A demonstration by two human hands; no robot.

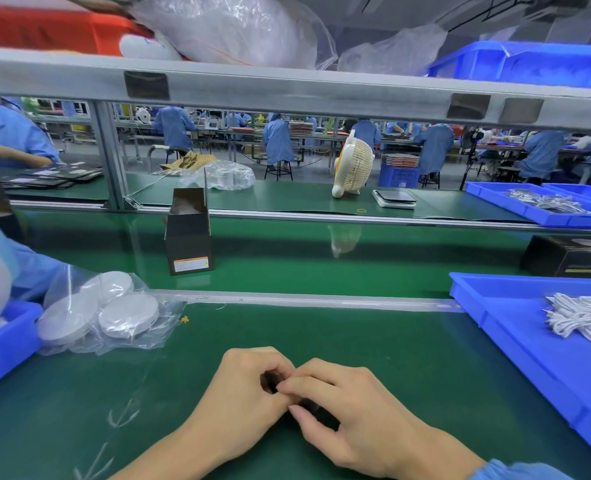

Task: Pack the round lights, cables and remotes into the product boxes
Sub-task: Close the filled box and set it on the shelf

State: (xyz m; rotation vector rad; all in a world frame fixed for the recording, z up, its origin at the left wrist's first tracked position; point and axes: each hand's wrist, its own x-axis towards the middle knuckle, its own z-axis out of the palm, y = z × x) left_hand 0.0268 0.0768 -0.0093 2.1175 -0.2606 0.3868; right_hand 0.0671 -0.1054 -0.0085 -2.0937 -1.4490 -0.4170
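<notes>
Hands together low over green bench [373,327]: left hand [242,393] and right hand [342,407] both curled, pinching small dark item [318,412], mostly hidden between fingers.

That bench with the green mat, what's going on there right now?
A person's left hand and right hand meet over the green mat, fingers curled round something small and dark, too hidden to name. Bagged round lights lie at left, white cables in a blue tray at right. An open black box stands on the belt.
</notes>
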